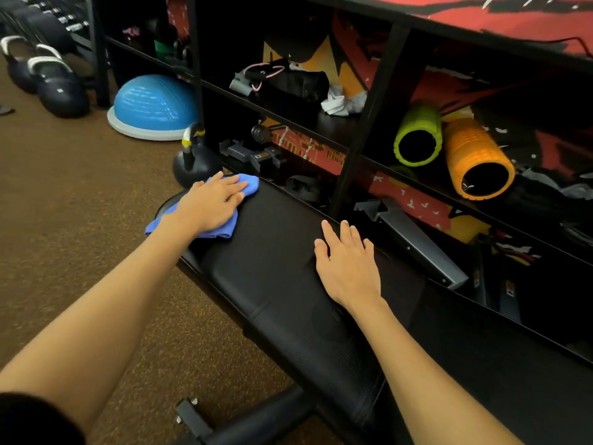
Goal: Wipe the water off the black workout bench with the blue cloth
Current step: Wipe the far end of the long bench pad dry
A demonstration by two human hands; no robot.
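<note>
Running diagonally far-left, black bench (pixel 272 271)

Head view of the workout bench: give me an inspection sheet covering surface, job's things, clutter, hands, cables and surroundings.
Surface: black bench pad, dark and glossy; water cannot be made out.
Job's things: blue cloth bunched at the pad's far end, one corner past the edge.
Clutter: nothing seen on the pad.
Hands: left hand presses flat on the cloth; right hand rests flat on bare pad, apart from the cloth.
Cables: pink looped cord on a shelf; none on the bench.
Surroundings: shelf rack holding green foam roller and orange foam roller; kettlebell and blue balance dome on the floor.
</note>
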